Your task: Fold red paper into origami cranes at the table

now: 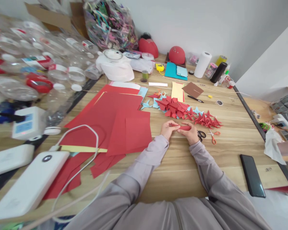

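Note:
Between my two hands is a small piece of folded red paper (185, 128), pinched at both ends. My left hand (168, 129) has its fingers closed on the paper's left end. On the other side, the fingers and thumb of my right hand (190, 132) close round the right end. Just beyond my hands lies a heap of folded red paper shapes (172, 107), with light blue ones (147, 104) among them. Black-handled scissors (201, 134) and orange-handled scissors (213, 135) lie close to my right hand. Red paper sheets (120, 105) are stacked to my left.
Plastic bottles (57, 72) crowd the left side, near white power banks (31, 182) and a looping white cable (97, 137). A black phone (252, 175) lies at the right. Further back are yellow paper (178, 91), brown paper (193, 90), a pen (195, 99) and a white roll (203, 65).

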`<state>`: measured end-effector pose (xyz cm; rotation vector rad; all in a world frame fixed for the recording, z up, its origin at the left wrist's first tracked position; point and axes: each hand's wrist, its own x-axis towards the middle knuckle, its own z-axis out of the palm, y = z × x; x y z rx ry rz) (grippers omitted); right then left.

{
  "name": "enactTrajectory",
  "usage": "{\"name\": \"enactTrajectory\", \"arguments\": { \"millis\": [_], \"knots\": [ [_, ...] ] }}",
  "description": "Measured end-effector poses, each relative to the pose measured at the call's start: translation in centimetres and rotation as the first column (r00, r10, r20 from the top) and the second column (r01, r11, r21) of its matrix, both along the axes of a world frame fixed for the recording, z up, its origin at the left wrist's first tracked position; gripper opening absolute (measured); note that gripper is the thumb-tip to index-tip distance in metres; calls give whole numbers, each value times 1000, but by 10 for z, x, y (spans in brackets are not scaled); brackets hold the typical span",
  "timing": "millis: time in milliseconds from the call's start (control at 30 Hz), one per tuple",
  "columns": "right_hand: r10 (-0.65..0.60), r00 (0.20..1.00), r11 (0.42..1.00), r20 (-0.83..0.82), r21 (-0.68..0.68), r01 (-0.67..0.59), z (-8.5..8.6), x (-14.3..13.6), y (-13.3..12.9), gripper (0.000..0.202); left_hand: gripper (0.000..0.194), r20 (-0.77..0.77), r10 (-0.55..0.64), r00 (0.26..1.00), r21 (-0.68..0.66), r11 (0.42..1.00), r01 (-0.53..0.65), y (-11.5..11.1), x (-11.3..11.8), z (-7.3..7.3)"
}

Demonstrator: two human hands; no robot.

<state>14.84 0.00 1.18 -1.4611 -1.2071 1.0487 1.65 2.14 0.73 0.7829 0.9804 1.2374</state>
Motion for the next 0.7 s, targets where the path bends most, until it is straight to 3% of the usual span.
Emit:
{"name": "enactTrajectory", "arguments": {
  "millis": [300,700],
  "knots": [
    [-9,999,1000,36,11,9,-1,-1,1,56,26,-73,10,997,115,993,-2,-2,2,-5],
    [15,975,1000,-223,-21,-21,3,-4,-2,58,24,-90,43,995,100,994,-34,4,-12,7]
  ]
}}
